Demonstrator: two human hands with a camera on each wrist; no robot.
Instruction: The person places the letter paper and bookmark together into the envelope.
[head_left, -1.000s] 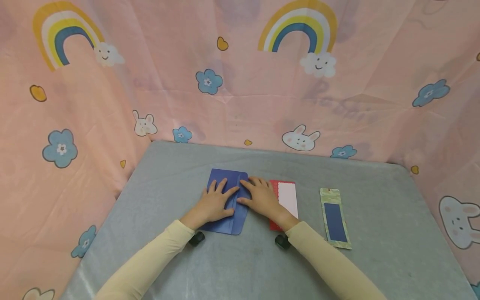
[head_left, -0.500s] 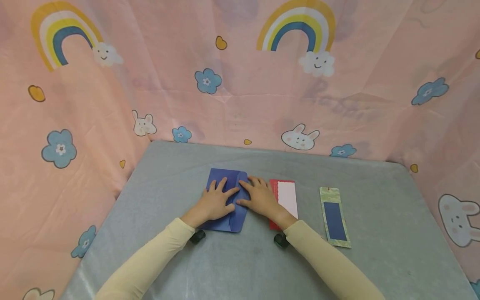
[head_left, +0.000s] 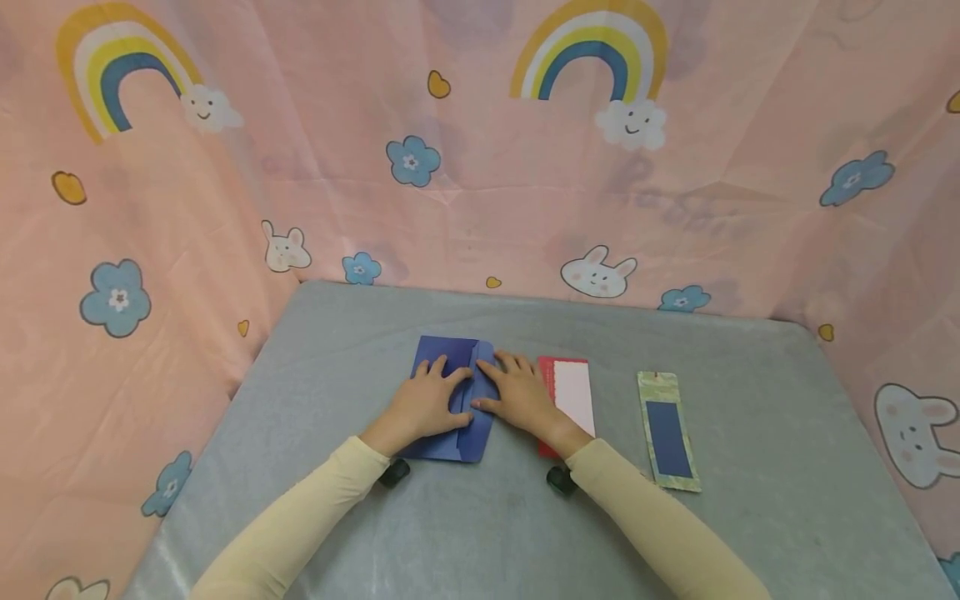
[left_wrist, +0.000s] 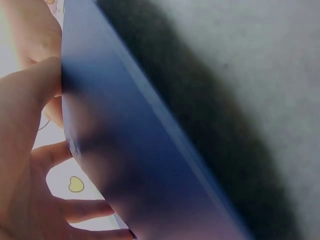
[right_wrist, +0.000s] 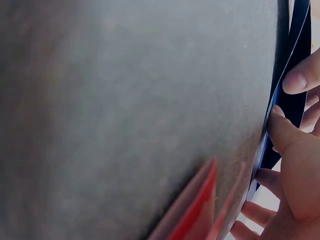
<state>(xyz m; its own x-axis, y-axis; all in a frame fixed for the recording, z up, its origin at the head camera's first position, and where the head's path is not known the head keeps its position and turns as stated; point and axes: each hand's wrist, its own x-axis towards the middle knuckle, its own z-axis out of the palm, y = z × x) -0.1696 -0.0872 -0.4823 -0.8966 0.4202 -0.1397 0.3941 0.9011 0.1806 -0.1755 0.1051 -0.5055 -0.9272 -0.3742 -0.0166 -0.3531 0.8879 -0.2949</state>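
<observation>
On the desk (head_left: 337, 342), the blue envelope (head_left: 459, 397) lies at 9 o'clock from the red-and-white card (head_left: 574, 393). Both grips are loosely spread, pinching nothing: left hand (head_left: 426, 406) touching its body, right hand (head_left: 522, 397) its flap (head_left: 476, 437).

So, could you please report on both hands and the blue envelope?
Left hand on blue envelope. Right hand on its flap. Red card nearby, not blocking.

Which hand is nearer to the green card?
Right. The right hand touches the blue envelope, left of the green card; the left hand is farther left.
</observation>
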